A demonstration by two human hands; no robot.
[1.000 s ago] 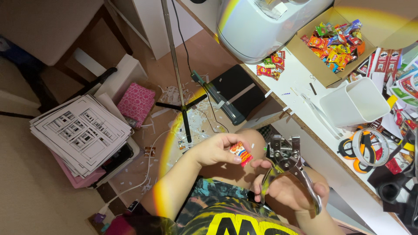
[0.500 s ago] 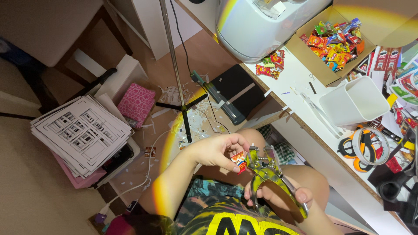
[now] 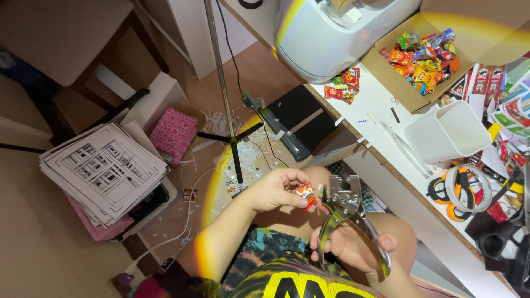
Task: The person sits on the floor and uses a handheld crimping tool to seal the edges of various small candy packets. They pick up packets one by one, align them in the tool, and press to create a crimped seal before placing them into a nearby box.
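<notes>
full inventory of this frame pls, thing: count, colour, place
mini packet: 1, red-orange, left fingertips, touching punch head
punch pliers: 1, metal, in right hand
cardboard box: 1, brown, desk, full of mini packets
loose packets: a few, red and green, desk beside box
white tub: 1, desk
tape rolls: several, desk edge
white appliance: 1, desk top
paper stack: 1, black-on-white, floor left
pink pad: 1, floor
tripod stand: 1, floor
left hand: holds packet
right hand: grips handles
</notes>
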